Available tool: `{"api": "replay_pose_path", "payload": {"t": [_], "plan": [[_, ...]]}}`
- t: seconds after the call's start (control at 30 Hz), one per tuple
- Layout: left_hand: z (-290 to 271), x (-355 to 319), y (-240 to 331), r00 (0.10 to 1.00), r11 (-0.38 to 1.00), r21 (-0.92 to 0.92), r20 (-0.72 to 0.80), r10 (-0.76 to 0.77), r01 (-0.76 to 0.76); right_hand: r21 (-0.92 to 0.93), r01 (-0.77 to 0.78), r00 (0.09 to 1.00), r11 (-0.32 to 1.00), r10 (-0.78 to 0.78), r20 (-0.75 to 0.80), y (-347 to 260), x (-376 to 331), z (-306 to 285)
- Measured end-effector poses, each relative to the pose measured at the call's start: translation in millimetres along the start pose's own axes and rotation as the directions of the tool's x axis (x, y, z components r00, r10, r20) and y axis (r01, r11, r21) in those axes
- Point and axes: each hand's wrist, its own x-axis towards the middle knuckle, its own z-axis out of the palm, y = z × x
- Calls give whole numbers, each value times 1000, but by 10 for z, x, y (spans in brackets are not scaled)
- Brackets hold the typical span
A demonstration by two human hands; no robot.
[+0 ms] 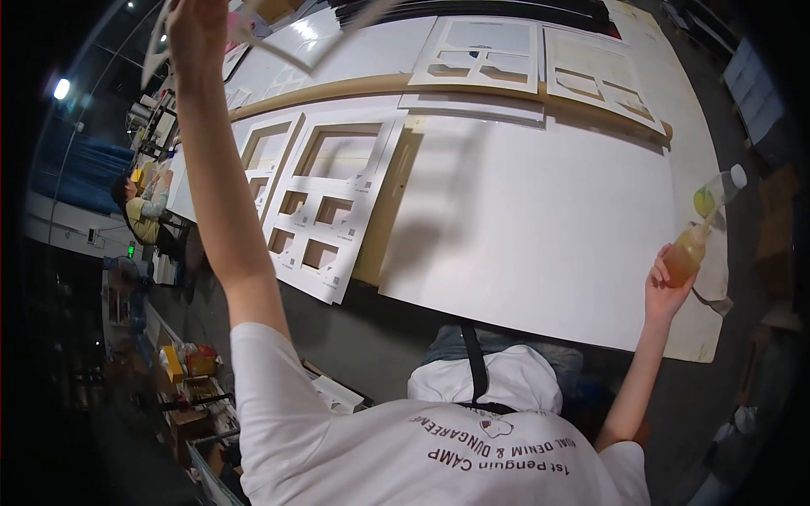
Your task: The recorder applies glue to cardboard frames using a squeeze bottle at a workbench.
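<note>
My left arm stretches up to the far left, where my left hand is closed at the top edge of the view. It grips a thin white cut-out frame, partly outside the picture. At the right end of the table, my right hand is wrapped around a see-through bottle of amber liquid, its narrow top pointing up and away. Just beyond that stands a clear bottle with a white cap and a green-yellow label. A large white board lies in front of me.
White panels with square openings lie left of the board. More cut-out panels rest on a long brown cardboard tube across the table. Dark strips are stacked at the back. Another person works at the far left.
</note>
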Motion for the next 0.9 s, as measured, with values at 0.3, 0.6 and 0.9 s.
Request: {"api": "replay_pose_path", "payload": {"t": [0.3, 0.6, 0.9], "plan": [[275, -1673, -1447, 807, 850, -357, -315, -500, 387, 2, -11, 1000, 1000, 11, -23, 26, -11, 35], [110, -2358, -2365, 513, 559, -527, -248, -822, 640, -45, 17, 998, 999, -21, -67, 13, -8, 28], [125, -2139, -2724, 360, 484, -451, -336, -870, 750, -26, 17, 997, 1000, -19, -81, 21, 5, 26]]}}
